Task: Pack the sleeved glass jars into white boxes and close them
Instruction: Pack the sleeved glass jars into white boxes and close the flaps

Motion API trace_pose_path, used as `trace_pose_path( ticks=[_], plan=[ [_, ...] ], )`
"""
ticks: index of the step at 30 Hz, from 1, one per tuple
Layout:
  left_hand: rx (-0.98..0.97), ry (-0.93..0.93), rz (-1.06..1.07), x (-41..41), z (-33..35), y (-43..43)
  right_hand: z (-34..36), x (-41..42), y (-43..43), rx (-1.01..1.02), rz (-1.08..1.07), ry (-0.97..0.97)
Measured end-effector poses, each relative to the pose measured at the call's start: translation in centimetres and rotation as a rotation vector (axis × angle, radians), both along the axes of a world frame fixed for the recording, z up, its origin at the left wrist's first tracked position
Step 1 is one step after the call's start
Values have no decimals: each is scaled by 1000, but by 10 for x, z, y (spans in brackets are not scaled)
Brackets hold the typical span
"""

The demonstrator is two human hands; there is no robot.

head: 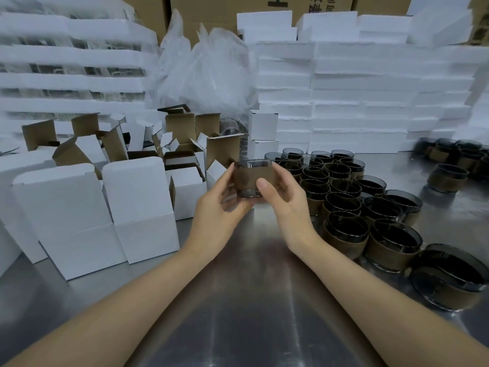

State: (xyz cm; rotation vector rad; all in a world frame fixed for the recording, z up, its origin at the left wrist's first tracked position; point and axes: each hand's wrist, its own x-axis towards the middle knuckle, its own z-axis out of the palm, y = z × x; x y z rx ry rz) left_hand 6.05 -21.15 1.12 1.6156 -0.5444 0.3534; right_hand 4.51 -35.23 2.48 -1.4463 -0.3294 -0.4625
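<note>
Stainless steel table [243,300] fills the head view, its brushed top catching blurred reflections, and behind it stand brown corrugated cartons [304,6] with black printed characters, cut off by the frame's top edge and too partial to read.

Both hands meet above the middle of the table. The left hand [219,207] cups the held jar [250,178] from below and on its left side, fingers curled round it; the right hand [280,192] grips the right side, thumb laid across the brown sleeve and fingers wrapped behind. The jar is smoky grey glass, upright, with a brown paper sleeve round its middle — nothing can be seen inside it.

To the left stand open white boxes [137,197], flaps up, brown cardboard showing on their inner faces; the nearest two are tall and what they hold is hidden by their walls. Farther back more boxes sit with flaps splayed at different angles. Two closed white boxes [262,136] are stacked one on the other just beyond the held jar.

On the right, sleeved jars [370,207] crowd together, upright and mouths up, dark inside. A smaller group of jars [449,160] sits apart at the far right.

Behind these rise stacks of white foam slabs [357,102], with crumpled clear plastic bags [206,64] between them and the foam trays [71,75] at far left — glassware shows dimly between those layers.
</note>
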Motion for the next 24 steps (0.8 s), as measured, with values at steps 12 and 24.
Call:
trace_pose_path(
  ticks=[12,24],
  plan=[
    [-155,270,-282,-1,0,4,-3,-4,9,-284,-182,-202],
    [-211,141,-161,-3,5,2,1,-8,10,-216,-31,-159]
  ],
)
